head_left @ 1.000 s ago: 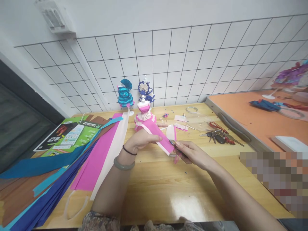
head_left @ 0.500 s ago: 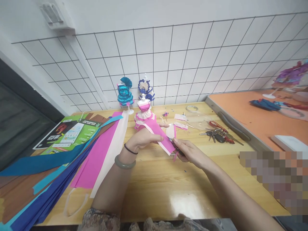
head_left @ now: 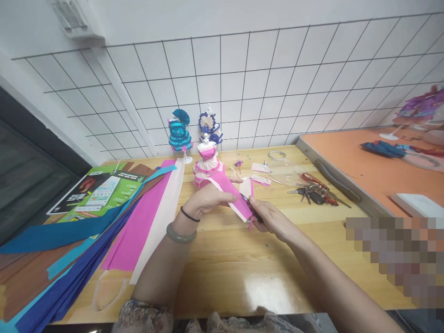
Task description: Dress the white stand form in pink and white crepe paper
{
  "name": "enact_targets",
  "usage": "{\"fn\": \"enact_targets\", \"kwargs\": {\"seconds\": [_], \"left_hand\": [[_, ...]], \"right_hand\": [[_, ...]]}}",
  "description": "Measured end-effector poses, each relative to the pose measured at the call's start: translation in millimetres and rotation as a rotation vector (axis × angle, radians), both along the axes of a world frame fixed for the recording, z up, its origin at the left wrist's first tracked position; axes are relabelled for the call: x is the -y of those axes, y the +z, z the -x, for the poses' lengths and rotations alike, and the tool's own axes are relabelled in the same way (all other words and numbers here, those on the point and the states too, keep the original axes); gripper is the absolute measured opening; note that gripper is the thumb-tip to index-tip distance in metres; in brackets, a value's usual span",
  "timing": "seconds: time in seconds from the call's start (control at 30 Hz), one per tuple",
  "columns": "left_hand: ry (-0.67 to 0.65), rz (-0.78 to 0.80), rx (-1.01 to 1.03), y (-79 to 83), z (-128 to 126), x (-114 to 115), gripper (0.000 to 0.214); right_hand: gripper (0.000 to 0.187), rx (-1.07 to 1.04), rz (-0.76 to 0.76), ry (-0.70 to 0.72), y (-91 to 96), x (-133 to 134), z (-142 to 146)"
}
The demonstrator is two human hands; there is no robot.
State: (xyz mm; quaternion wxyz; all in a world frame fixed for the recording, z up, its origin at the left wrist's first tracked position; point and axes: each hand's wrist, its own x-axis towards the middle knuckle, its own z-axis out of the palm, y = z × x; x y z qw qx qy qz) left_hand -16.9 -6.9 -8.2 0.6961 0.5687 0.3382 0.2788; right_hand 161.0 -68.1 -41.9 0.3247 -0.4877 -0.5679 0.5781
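Observation:
A bright pink crepe paper strip with a white edge (head_left: 239, 203) lies across my left hand (head_left: 211, 198), pinned under the thumb while the fingers reach out beneath it. My right hand (head_left: 268, 213) is closed round dark-handled scissors (head_left: 255, 212), their blades along the strip's right edge. A thin pink sliver (head_left: 251, 224) hangs by the scissors. Just beyond my left hand stands a small white dress form (head_left: 208, 159) in a pink and white ruffled dress. Behind the strip lies a white paper piece with a pink border (head_left: 247, 186).
Two more dressed forms, one teal (head_left: 180, 134) and one navy and cream (head_left: 208, 121), stand by the wall. Long coloured paper strips (head_left: 128, 236) cover the left side. Keys (head_left: 315, 195) and a tape roll (head_left: 276, 155) lie right, beside an orange table (head_left: 374, 171).
The scissors blades now point further up along the strip's right edge and show more clearly. My left hand keeps its hold with little movement. The camera view has shifted slightly.

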Motion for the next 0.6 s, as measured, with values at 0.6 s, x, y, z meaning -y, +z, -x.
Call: {"fn": "enact_targets", "kwargs": {"seconds": [0.6], "left_hand": [[0.026,0.051,0.019,-3.4,-2.6,-2.4,0.055]], "right_hand": [[0.053,-0.012,-0.045,-0.022,-3.0,0.6,2.7]]}}
